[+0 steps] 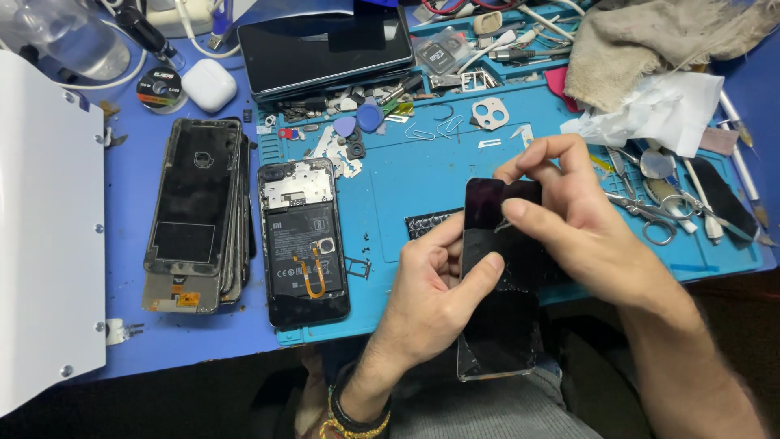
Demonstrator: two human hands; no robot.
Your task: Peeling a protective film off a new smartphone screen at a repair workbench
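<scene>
Black and glossy, the flat rectangular phone screen panel (500,280) is held up over the near edge of the turquoise silicone work mat (414,175), its lower end hanging past the table above the person's lap. The left hand (435,289) is clamped on the panel, thumb across the glass and fingers behind, which seems to steady it like a small vice. The right hand (569,215) comes in from the right, with thumb and forefinger pinched together at the panel's far top corner; whether they hold a film tab or only the edge is too small to tell.

Left of the hands on the mat lies an opened black smartphone with its battery and orange flex cable exposed (303,240), face down. Farther left on the blue table is a stack of detached dark back covers (195,215). Metal tweezers and scissors (650,213) sit just right of the hands, within easy reach, and a crumpled beige cloth (650,41) lies at the far right.
</scene>
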